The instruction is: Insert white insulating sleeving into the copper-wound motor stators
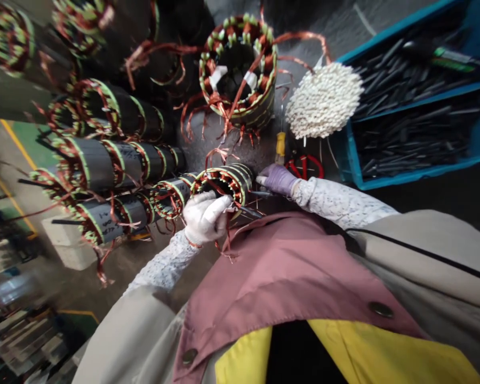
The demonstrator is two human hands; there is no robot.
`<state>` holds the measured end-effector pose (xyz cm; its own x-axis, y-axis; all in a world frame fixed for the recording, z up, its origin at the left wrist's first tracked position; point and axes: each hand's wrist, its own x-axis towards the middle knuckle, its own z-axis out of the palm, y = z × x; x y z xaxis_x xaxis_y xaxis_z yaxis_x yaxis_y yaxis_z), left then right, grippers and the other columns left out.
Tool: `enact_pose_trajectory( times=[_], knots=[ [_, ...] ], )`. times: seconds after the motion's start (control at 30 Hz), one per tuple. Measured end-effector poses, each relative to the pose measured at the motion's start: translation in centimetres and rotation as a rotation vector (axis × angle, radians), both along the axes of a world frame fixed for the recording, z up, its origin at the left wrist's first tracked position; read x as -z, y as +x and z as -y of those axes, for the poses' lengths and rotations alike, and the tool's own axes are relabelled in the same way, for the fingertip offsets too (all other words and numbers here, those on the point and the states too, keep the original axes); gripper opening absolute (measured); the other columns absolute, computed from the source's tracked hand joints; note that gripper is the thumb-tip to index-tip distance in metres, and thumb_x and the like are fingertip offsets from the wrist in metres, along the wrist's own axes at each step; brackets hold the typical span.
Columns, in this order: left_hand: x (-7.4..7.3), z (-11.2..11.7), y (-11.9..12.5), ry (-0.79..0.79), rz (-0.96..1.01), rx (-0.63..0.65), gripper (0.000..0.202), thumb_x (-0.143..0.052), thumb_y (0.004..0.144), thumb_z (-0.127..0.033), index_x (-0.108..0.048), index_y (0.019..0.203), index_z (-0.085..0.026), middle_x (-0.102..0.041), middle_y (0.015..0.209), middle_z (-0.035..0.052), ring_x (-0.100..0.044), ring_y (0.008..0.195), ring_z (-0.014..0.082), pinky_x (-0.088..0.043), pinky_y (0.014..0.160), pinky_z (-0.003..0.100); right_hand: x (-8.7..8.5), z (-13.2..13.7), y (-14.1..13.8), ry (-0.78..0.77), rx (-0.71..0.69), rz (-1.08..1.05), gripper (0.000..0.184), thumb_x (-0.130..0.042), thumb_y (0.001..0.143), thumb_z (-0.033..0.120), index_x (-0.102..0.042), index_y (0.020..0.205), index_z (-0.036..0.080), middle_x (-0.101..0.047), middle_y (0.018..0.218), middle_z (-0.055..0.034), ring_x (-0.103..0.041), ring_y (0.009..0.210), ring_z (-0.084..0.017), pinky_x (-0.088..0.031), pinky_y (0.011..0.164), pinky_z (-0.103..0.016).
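A small motor stator [224, 181] with copper windings and green insulation lies on its side just in front of me. My left hand [206, 217], in a white glove, is closed around its near rim and copper leads. My right hand [277, 178], in a purple glove, is closed at the stator's right side, on a thin dark tool or wire that I cannot make out clearly. A larger stator [240, 69] stands upright behind it, with copper leads trailing out.
Several dark stators [116, 165] are stacked on their sides at the left. A round bundle of white sleeves [324, 98] lies at the right, next to a blue bin [416, 101] of dark rods. A yellow-handled tool [280, 146] and red-handled scissors [304, 166] lie near my right hand.
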<state>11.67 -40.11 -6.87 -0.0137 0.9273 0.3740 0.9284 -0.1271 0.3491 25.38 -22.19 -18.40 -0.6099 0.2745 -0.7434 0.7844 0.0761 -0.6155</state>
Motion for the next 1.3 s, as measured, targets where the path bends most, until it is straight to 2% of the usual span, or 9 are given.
enact_pose_trajectory(
  times=[0.13, 0.3, 0.37, 0.5, 0.63, 0.73, 1.03, 1.2, 1.3],
  knots=[
    [-1.3, -0.2, 1.2, -0.092, 0.190, -0.116, 0.021, -0.050, 0.091, -0.020, -0.065, 0.106, -0.023, -0.077, 0.079, -0.0004, -0.073, 0.079, 0.0142, -0.058, 0.082, 0.031, -1.5, -0.5, 1.3, 0.185, -0.025, -0.014, 0.016, -0.063, 0.082, 0.025, -0.073, 0.076, 0.015, -0.074, 0.082, -0.0107, -0.069, 0.084, -0.025, -0.052, 0.077, -0.031],
    [-4.5, 0.7, -1.8, -0.036, 0.244, -0.389, 0.021, -0.047, 0.096, -0.024, -0.067, 0.101, -0.021, -0.074, 0.104, 0.0048, -0.069, 0.099, 0.0142, -0.056, 0.089, 0.029, -6.9, 0.4, 6.5, 0.627, 0.319, -0.341, 0.033, -0.053, 0.090, 0.034, -0.070, 0.114, 0.018, -0.074, 0.107, -0.0117, -0.069, 0.099, -0.026, -0.055, 0.089, -0.040],
    [-4.9, 0.2, -3.5, -0.121, 0.123, -0.317, 0.026, -0.051, 0.092, -0.022, -0.067, 0.112, -0.023, -0.070, 0.119, 0.0050, -0.068, 0.101, 0.0154, -0.056, 0.087, 0.028, -9.8, 1.4, 7.2, 0.775, 0.340, -0.526, 0.035, -0.049, 0.094, 0.037, -0.069, 0.117, 0.019, -0.073, 0.109, -0.0119, -0.069, 0.100, -0.026, -0.056, 0.091, -0.042],
    [-4.6, -3.7, -5.6, -0.306, -0.053, -0.047, 0.034, -0.061, 0.084, -0.021, -0.069, 0.116, -0.030, -0.063, 0.131, 0.0041, -0.068, 0.095, 0.0198, -0.053, 0.076, 0.031, -13.6, 3.6, 5.2, 0.948, 0.053, -0.753, 0.031, -0.047, 0.095, 0.036, -0.070, 0.108, 0.019, -0.070, 0.115, -0.0101, -0.067, 0.106, -0.023, -0.054, 0.096, -0.037],
    [-4.8, -7.4, -6.1, -0.515, -0.236, 0.124, 0.010, -0.065, 0.081, -0.023, -0.073, 0.086, -0.023, -0.070, 0.097, 0.0063, -0.066, 0.087, 0.0237, -0.048, 0.072, 0.033, -14.0, 4.6, 2.7, 0.996, -0.136, -0.662, 0.034, -0.046, 0.096, 0.036, -0.070, 0.111, 0.018, -0.067, 0.124, -0.0110, -0.062, 0.112, -0.023, -0.050, 0.097, -0.037],
    [-5.3, -7.6, -6.3, -0.578, -0.270, 0.100, 0.010, -0.063, 0.082, -0.025, -0.072, 0.082, -0.021, -0.068, 0.085, 0.0056, -0.066, 0.081, 0.0216, -0.046, 0.070, 0.031, -13.9, 4.9, 1.6, 1.031, -0.204, -0.551, 0.036, -0.045, 0.097, 0.035, -0.070, 0.115, 0.017, -0.064, 0.128, -0.0117, -0.059, 0.112, -0.025, -0.047, 0.095, -0.038],
    [-4.2, -4.1, -7.4, -0.473, 0.292, -0.166, 0.015, -0.060, 0.082, -0.023, -0.071, 0.088, -0.014, -0.072, 0.083, 0.0024, -0.064, 0.074, 0.0120, -0.050, 0.074, 0.025, -14.4, 4.9, -1.6, 1.043, -0.300, -0.402, 0.031, -0.049, 0.094, 0.028, -0.072, 0.109, 0.013, -0.063, 0.130, -0.0145, -0.058, 0.109, -0.029, -0.046, 0.086, -0.039],
    [-8.2, -4.0, -5.6, -0.603, -0.110, -0.167, 0.058, -0.072, 0.078, -0.030, -0.056, 0.133, -0.021, -0.059, 0.138, 0.0099, -0.063, 0.112, 0.0208, -0.051, 0.089, 0.030, -13.2, 4.8, 0.8, 1.025, -0.299, -0.561, 0.032, -0.047, 0.095, 0.025, -0.071, 0.113, 0.016, -0.060, 0.135, -0.0121, -0.059, 0.111, -0.026, -0.048, 0.092, -0.039],
    [-9.5, -5.7, -3.3, -0.865, -0.396, -0.126, 0.053, -0.069, 0.082, -0.028, -0.057, 0.133, -0.024, -0.062, 0.133, 0.0117, -0.065, 0.110, 0.0267, -0.051, 0.087, 0.036, -13.1, 4.4, 1.8, 1.024, -0.410, -0.586, 0.035, -0.054, 0.092, 0.028, -0.069, 0.120, 0.015, -0.054, 0.143, -0.0137, -0.056, 0.117, -0.028, -0.046, 0.096, -0.041]
  ],
)
